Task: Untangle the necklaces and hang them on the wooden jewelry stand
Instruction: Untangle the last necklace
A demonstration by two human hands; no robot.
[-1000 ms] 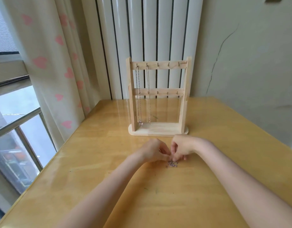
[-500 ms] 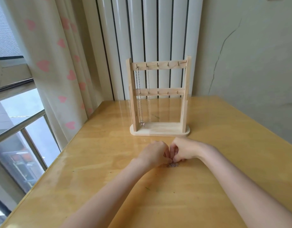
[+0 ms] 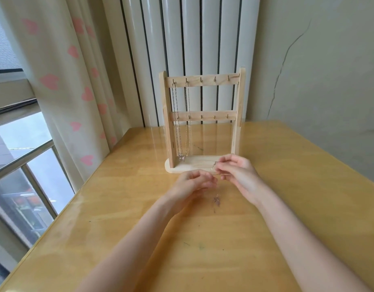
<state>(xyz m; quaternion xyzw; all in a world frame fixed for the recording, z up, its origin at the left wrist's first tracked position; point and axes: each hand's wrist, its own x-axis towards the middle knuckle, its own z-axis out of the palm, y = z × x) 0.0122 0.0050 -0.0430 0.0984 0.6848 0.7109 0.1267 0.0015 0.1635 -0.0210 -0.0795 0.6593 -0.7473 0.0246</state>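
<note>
Gleaming under window light, the wooden table point(image 3: 287, 186) meets a cracked wall point(image 3: 318, 70).

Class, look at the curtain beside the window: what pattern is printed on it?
Pink hearts on a cream curtain, seen clearly in the head view.

No readable text, labels, brands, numbers or signs anywhere in view.
</note>
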